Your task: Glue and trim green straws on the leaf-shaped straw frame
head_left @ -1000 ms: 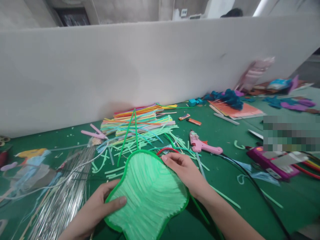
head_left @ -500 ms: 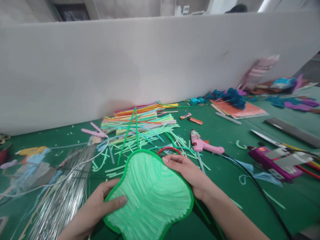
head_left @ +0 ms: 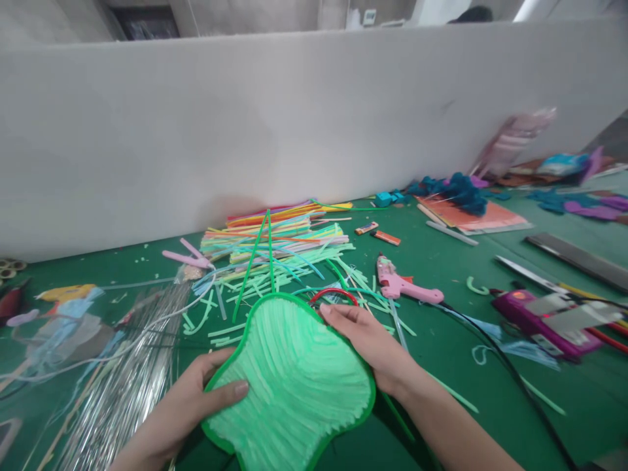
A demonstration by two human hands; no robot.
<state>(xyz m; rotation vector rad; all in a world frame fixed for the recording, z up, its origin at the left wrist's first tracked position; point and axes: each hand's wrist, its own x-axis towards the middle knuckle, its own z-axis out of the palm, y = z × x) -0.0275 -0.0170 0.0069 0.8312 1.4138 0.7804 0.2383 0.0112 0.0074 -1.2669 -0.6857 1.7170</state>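
Observation:
A large light-green craft leaf (head_left: 294,386), made of ridged strips with a darker green edging, is held up over the table between both hands. My left hand (head_left: 209,396) grips its left edge, thumb on the front face and fingers behind. At the upper right edge my right hand (head_left: 367,337) pinches the rim, with most of its fingers hidden behind the leaf. A red curved handle or ring (head_left: 333,294) shows just beyond my right fingertips. Behind the leaf lies a pile of coloured pipe cleaners (head_left: 279,239), with cut green pieces scattered about.
To the right lie a pink glue gun (head_left: 407,284), two lighters (head_left: 385,237), scissors (head_left: 527,271) and a purple device (head_left: 544,320). Bundled silver wires (head_left: 127,373) and a yellow glue gun (head_left: 66,293) are at left. A white partition (head_left: 294,124) stands behind.
The leaf and both hands stay almost where they were, with the leaf's right side shifted slightly left. The whole view has drifted a little. Neither hand has let go.

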